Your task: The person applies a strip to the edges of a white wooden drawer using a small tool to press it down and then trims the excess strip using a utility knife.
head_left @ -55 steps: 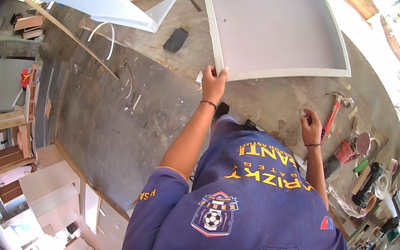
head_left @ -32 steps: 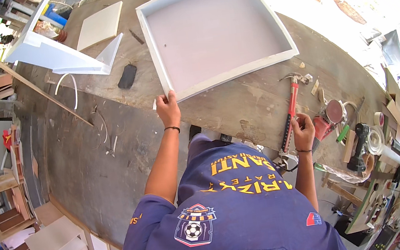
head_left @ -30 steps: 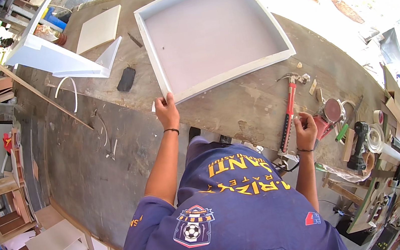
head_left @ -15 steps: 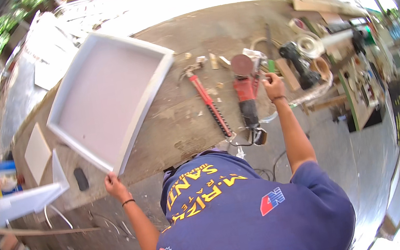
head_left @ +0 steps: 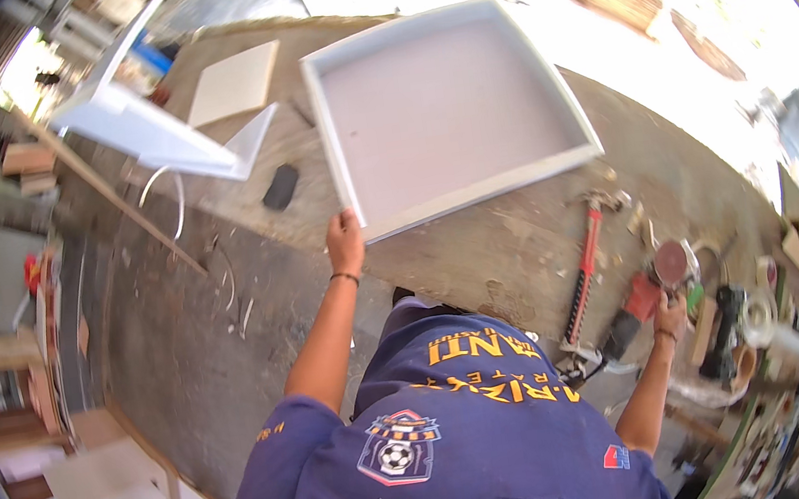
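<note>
A shallow white tray-like box (head_left: 447, 112) with raised sides lies on the workbench, its inner face pale pinkish. My left hand (head_left: 346, 241) is closed on its near left corner, thumb and fingers at the rim. To the right, a red and black angle grinder (head_left: 640, 300) with a round brownish disc (head_left: 670, 263) facing up rests on the bench. My right hand (head_left: 669, 315) is closed at the grinder's body just below the disc; its fingers are partly hidden. Between box and grinder lies a hammer (head_left: 585, 276) with a red and black handle.
A dark oblong block (head_left: 280, 187) and a pale flat panel (head_left: 234, 81) lie left of the box, beside a white angled piece (head_left: 147, 131). Tape rolls (head_left: 758, 317), a black power tool (head_left: 723, 328) and wood offcuts crowd the right. A long wooden strip (head_left: 97, 178) slants at left.
The view has swung left, so the bench and tools appear farther right. My right hand has come from beside the grinder onto its body. My left hand stays at the box's corner.
</note>
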